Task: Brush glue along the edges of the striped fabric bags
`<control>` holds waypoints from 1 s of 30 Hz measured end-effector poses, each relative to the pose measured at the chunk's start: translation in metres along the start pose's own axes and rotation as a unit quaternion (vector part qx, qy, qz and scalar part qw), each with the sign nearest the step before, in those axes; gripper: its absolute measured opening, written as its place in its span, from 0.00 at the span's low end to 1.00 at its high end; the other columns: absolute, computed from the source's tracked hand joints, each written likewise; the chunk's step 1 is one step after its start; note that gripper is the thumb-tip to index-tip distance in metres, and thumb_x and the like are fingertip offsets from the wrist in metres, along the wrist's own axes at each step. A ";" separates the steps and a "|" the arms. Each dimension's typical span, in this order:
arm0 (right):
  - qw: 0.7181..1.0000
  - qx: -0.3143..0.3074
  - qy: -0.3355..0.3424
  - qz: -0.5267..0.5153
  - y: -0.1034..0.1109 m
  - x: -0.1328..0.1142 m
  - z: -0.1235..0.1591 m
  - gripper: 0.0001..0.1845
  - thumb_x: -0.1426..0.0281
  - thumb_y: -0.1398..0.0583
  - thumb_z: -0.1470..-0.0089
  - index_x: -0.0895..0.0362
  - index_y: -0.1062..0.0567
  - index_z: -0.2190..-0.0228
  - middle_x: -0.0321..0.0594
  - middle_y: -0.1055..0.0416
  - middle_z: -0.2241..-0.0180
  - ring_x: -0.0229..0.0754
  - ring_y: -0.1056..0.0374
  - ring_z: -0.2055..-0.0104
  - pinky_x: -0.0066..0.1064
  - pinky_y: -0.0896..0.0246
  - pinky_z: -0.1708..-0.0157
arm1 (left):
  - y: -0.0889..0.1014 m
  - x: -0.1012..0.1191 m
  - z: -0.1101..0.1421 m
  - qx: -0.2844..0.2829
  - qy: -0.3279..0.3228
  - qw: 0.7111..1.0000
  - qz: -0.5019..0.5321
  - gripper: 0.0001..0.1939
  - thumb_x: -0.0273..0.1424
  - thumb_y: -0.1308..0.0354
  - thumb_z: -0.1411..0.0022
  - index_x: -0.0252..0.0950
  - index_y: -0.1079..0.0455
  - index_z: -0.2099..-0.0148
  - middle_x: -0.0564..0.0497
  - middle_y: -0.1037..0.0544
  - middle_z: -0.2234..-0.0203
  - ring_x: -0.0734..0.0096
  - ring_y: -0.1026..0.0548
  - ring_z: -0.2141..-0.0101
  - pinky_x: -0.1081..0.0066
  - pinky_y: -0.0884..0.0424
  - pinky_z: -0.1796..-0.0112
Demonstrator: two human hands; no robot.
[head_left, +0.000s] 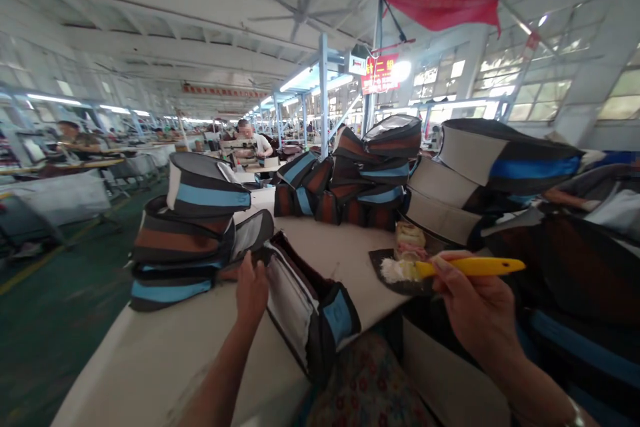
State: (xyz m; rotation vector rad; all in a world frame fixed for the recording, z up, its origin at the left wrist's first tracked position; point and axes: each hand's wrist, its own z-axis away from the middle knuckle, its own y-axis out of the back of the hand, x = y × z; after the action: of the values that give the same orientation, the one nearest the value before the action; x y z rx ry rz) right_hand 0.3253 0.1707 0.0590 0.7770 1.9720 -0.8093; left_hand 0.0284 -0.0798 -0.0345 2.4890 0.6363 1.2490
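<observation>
My left hand [251,288] is closed on the upper edge of a dark bag piece [310,310] with white lining and a blue patch, which stands on the white table [175,347]. My right hand [475,307] grips a yellow-handled brush [450,268], held level with its pale bristles pointing left. The bristles hover over a small dark tray [395,280] next to a glue-smeared jar [410,241].
Stacks of striped brown, blue and grey bag panels sit left [190,240], centre back [360,180] and right [480,173]. More dark panels lie at right [575,293]. Other workers sit at benches far behind [247,140]. A green floor aisle [50,307] runs left.
</observation>
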 end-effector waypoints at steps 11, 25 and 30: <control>0.994 0.028 -0.061 -0.087 -0.016 0.000 0.011 0.16 0.61 0.28 0.55 0.57 0.26 0.73 0.32 0.37 0.79 0.34 0.43 0.79 0.23 0.43 0.79 | -0.010 0.084 0.187 -0.015 -0.105 0.993 0.045 0.30 0.46 0.37 0.42 0.38 0.34 0.41 0.38 0.29 0.53 0.51 0.27 0.53 0.54 0.24 0.54; 0.979 -0.157 0.064 0.112 -0.083 0.020 0.021 0.14 0.60 0.40 0.41 0.57 0.27 0.72 0.33 0.36 0.81 0.38 0.39 0.79 0.28 0.43 0.78 | 0.021 0.128 0.139 -0.146 -0.024 0.967 0.208 0.10 0.38 0.43 0.36 0.40 0.27 0.68 0.51 0.28 0.69 0.66 0.27 0.67 0.70 0.29 0.64; 0.978 -0.130 0.100 0.128 -0.070 0.015 0.005 0.12 0.62 0.39 0.40 0.56 0.28 0.70 0.30 0.39 0.82 0.38 0.40 0.80 0.27 0.45 0.78 | 0.026 0.125 0.133 -0.168 0.016 0.960 0.225 0.10 0.39 0.43 0.36 0.40 0.26 0.66 0.53 0.28 0.69 0.67 0.28 0.66 0.72 0.32 0.63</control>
State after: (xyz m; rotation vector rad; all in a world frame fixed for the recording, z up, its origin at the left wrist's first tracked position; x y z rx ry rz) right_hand 0.2676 0.1283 0.0606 0.9577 2.0456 -0.3224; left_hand 0.2092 -0.0468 -0.0153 2.3916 -0.1491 1.4072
